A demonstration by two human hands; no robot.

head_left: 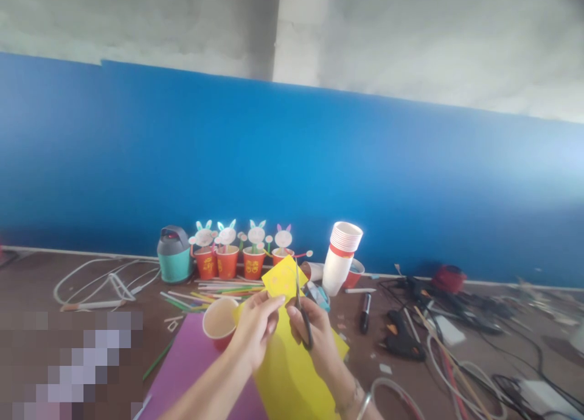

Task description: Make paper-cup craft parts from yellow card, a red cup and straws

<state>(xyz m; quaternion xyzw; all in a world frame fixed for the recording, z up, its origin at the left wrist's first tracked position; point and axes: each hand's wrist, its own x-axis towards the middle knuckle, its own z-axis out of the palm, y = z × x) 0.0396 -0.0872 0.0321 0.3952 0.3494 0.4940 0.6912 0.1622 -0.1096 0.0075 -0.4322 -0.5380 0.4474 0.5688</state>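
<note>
Between the fingers of my left hand is a small yellow paper piece with faint round marks on it. My right hand grips black-handled scissors, their blades pointing up across the right side of that piece. Below both hands lies a larger yellow sheet, overlapping a purple sheet. A paper cup with a pale inside stands just left of my left hand. Whether the blades are apart is too blurred to make out.
Several red cups with rabbit-faced figures line the back, beside a teal and grey container. Coloured straws lie before them. To the right are stacked white cups, a marker, a black glue gun and tangled cables.
</note>
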